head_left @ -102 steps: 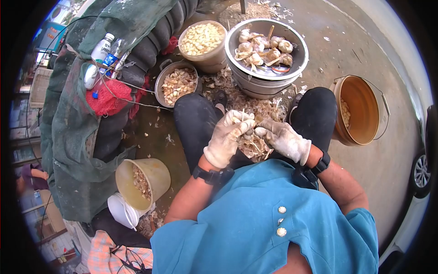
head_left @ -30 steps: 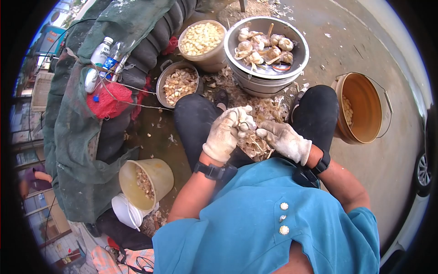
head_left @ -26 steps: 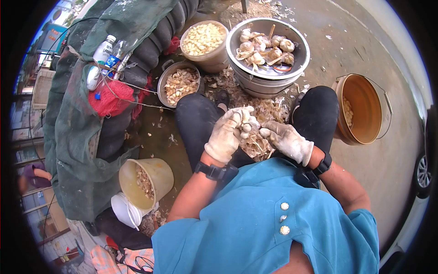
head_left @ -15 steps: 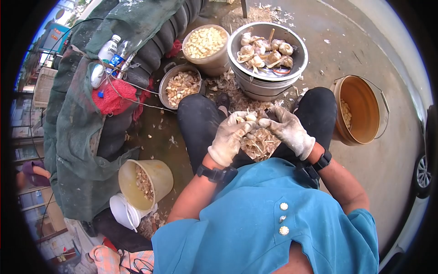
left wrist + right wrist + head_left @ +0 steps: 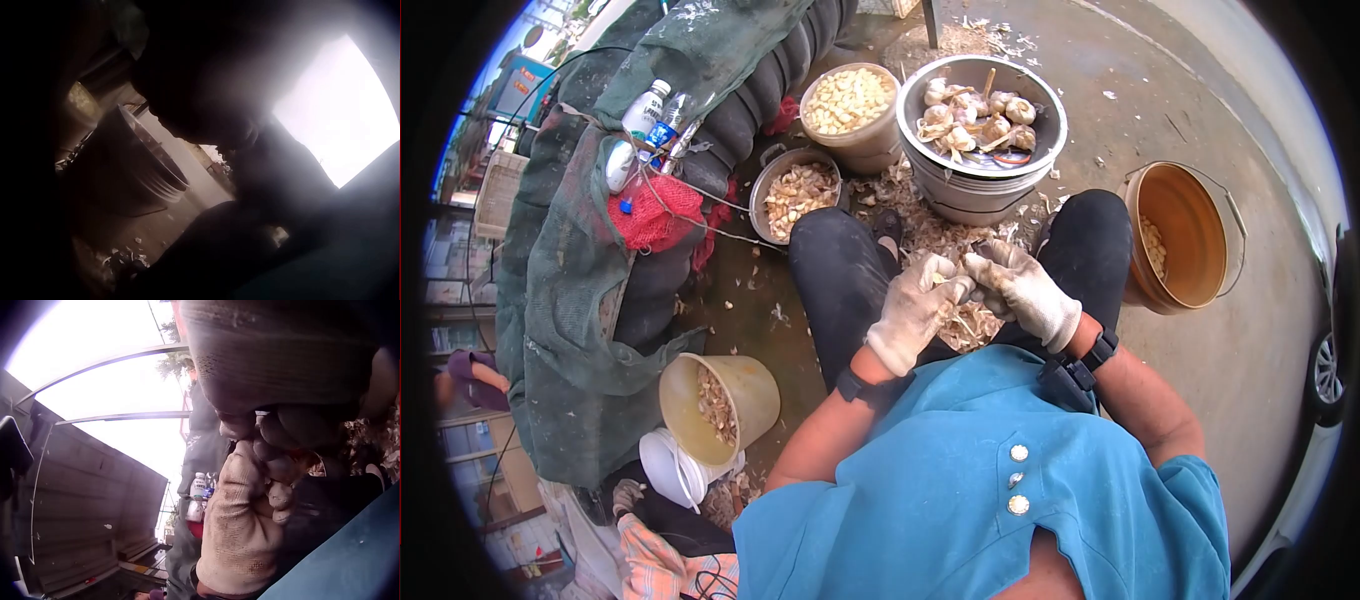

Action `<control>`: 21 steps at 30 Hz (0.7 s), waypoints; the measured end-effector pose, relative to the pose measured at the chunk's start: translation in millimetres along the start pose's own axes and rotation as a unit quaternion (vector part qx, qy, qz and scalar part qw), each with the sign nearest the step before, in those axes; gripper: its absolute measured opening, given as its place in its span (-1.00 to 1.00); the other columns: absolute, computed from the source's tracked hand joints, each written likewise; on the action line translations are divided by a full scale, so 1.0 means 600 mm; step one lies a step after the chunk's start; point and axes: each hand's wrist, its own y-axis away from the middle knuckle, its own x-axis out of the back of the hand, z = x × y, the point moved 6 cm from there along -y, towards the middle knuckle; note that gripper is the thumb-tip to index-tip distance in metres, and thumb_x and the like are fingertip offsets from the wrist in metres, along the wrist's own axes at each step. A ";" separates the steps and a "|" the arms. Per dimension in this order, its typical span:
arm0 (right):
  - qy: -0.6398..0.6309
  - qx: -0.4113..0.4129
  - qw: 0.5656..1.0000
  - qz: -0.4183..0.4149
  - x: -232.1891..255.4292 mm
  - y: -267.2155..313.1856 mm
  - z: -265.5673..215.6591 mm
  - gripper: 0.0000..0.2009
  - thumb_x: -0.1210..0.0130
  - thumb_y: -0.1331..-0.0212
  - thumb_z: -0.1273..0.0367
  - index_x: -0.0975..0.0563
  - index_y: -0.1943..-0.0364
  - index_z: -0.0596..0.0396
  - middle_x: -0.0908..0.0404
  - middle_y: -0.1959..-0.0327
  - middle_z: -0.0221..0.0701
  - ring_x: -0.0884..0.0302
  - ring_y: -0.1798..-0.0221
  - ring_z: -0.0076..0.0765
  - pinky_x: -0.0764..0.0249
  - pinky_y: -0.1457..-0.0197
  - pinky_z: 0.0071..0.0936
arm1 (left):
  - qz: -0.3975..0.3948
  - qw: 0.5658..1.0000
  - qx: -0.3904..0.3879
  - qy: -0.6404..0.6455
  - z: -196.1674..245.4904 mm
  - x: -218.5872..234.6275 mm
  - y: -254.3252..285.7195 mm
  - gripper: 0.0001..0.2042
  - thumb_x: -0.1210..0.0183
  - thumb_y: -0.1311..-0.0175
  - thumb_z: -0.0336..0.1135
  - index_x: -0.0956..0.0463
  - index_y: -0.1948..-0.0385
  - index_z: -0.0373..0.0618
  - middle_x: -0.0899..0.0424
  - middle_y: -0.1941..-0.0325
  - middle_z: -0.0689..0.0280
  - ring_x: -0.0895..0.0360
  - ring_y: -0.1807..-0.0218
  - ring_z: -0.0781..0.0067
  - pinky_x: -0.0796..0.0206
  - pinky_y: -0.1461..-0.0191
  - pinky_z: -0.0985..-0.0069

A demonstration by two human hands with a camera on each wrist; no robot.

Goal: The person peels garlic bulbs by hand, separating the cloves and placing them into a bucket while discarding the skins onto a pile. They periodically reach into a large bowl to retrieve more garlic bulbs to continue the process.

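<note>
In white gloves, the left hand and right hand meet between the knees in the head view. Pale garlic shows at the left fingertips, where thumb and fingers pinch it. The right fingers are curled, with thumb and fingertips gripping at the same spot; most of the garlic there is hidden. The right wrist view has the left hand below the right hand, fingers close together. In the left wrist view the hands are too dark to make out.
Whole garlic bulbs fill a metal bowl ahead. Near it stand a tub of peeled cloves and a pot of cloves. An orange-brown bucket stands right, a tilted yellowish bucket left. Husks lie between the legs.
Both hands have come closer together, the right fingers curling in towards the left fingertips. Less garlic shows between them. At lower left a gloved hand beside plaid cloth has moved up near the white container.
</note>
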 end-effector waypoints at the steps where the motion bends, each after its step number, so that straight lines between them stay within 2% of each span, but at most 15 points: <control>1: 0.000 0.000 1.000 0.001 -0.004 0.004 -0.003 -0.71 -0.10 -0.34 0.14 -0.37 0.22 0.04 -0.51 0.47 -0.54 -0.16 0.65 -0.81 -0.05 0.64 -0.78 | -0.021 0.995 -0.014 0.098 0.005 -0.008 0.001 -0.76 -0.20 -0.30 -0.28 -0.47 0.14 -0.24 -0.57 0.31 0.40 -0.53 0.32 0.60 -0.42 0.17 0.66; 2: 0.000 0.000 1.000 -0.001 -0.009 0.006 -0.006 -0.72 -0.09 -0.35 0.14 -0.36 0.24 0.02 -0.47 0.51 -0.56 -0.16 0.66 -0.79 -0.05 0.65 -0.76 | -0.041 0.979 -0.027 0.196 0.011 -0.015 0.003 -0.74 -0.22 -0.31 -0.26 -0.46 0.15 -0.25 -0.56 0.32 0.41 -0.53 0.32 0.59 -0.43 0.14 0.65; 3: 0.000 0.000 1.000 -0.003 -0.012 0.008 -0.007 -0.73 -0.07 -0.36 0.13 -0.36 0.26 0.00 -0.44 0.56 -0.58 -0.16 0.68 -0.77 -0.06 0.66 -0.75 | -0.041 0.979 -0.027 0.196 0.015 -0.018 0.003 -0.74 -0.22 -0.31 -0.26 -0.46 0.15 -0.25 -0.56 0.32 0.41 -0.53 0.32 0.59 -0.43 0.14 0.65; 5: -0.001 0.005 1.000 -0.002 -0.010 0.008 0.004 -0.74 -0.05 -0.37 0.12 -0.36 0.26 -0.01 -0.40 0.58 -0.60 -0.16 0.67 -0.78 -0.06 0.66 -0.75 | -0.021 0.986 -0.067 0.153 0.027 -0.018 0.008 -0.74 -0.18 -0.35 -0.20 -0.45 0.17 -0.21 -0.52 0.35 0.44 -0.51 0.34 0.65 -0.40 0.21 0.69; 9: -0.007 0.021 1.000 -0.009 -0.019 0.005 0.004 -0.76 -0.01 -0.40 0.12 -0.38 0.24 -0.03 -0.34 0.60 -0.63 -0.18 0.66 -0.77 -0.06 0.64 -0.76 | -0.020 0.993 -0.071 0.094 0.043 -0.011 0.017 -0.74 -0.13 -0.39 -0.14 -0.45 0.16 -0.17 -0.51 0.38 0.45 -0.44 0.41 0.74 -0.32 0.32 0.77; 11: -0.010 0.026 1.000 -0.013 -0.022 0.006 0.001 -0.76 0.00 -0.40 0.12 -0.39 0.24 -0.04 -0.33 0.60 -0.63 -0.17 0.65 -0.77 -0.06 0.64 -0.77 | -0.052 0.991 -0.104 0.073 0.052 -0.014 0.022 -0.73 -0.04 -0.44 -0.10 -0.47 0.15 -0.14 -0.56 0.36 0.41 -0.35 0.49 0.80 -0.20 0.43 0.83; 12: -0.014 0.030 0.999 -0.016 -0.024 0.006 0.000 -0.77 0.01 -0.40 0.12 -0.40 0.23 -0.04 -0.33 0.61 -0.64 -0.17 0.65 -0.77 -0.05 0.64 -0.77 | -0.051 0.991 -0.104 0.073 0.050 -0.009 0.022 -0.73 -0.04 -0.44 -0.10 -0.47 0.15 -0.14 -0.56 0.36 0.41 -0.35 0.49 0.80 -0.20 0.43 0.83; 14: -0.007 0.034 0.999 -0.018 -0.024 0.004 0.001 -0.77 0.02 -0.41 0.13 -0.40 0.23 -0.04 -0.33 0.60 -0.63 -0.17 0.65 -0.77 -0.05 0.64 -0.76 | -0.051 0.992 -0.010 0.113 0.028 -0.001 0.015 -0.71 0.01 -0.47 -0.10 -0.47 0.13 -0.15 -0.58 0.37 0.36 -0.31 0.52 0.79 -0.15 0.47 0.84; 15: 0.002 0.037 0.999 -0.021 -0.025 0.003 0.002 -0.77 0.03 -0.41 0.13 -0.41 0.23 -0.04 -0.33 0.60 -0.63 -0.16 0.65 -0.77 -0.05 0.65 -0.76 | -0.049 0.992 -0.010 0.115 0.032 0.002 0.014 -0.71 0.01 -0.47 -0.10 -0.47 0.13 -0.15 -0.58 0.37 0.36 -0.31 0.52 0.79 -0.15 0.47 0.84; 17: -0.013 0.032 0.999 -0.019 -0.026 0.001 0.005 -0.77 0.04 -0.41 0.14 -0.41 0.23 -0.03 -0.34 0.59 -0.63 -0.16 0.65 -0.76 -0.04 0.65 -0.76 | -0.079 0.978 0.069 0.180 0.029 -0.003 0.014 -0.70 0.05 -0.49 -0.10 -0.46 0.10 -0.15 -0.59 0.36 0.33 -0.32 0.52 0.78 -0.15 0.46 0.84; 19: -0.028 0.027 0.999 -0.017 -0.022 -0.002 0.007 -0.77 0.04 -0.41 0.14 -0.42 0.24 -0.02 -0.34 0.58 -0.62 -0.16 0.66 -0.76 -0.04 0.65 -0.75 | -0.074 0.978 0.077 0.180 0.030 -0.004 0.012 -0.70 0.05 -0.49 -0.10 -0.46 0.08 -0.16 -0.59 0.35 0.33 -0.34 0.51 0.77 -0.17 0.45 0.83; 21: -0.021 0.046 0.997 -0.052 -0.019 -0.007 0.002 -0.77 0.04 -0.42 0.15 -0.44 0.26 -0.01 -0.36 0.56 -0.61 -0.16 0.65 -0.76 -0.04 0.66 -0.75 | -0.069 0.978 0.083 0.179 0.030 -0.004 0.010 -0.69 0.04 -0.49 -0.10 -0.46 0.06 -0.16 -0.59 0.35 0.34 -0.35 0.50 0.77 -0.19 0.44 0.83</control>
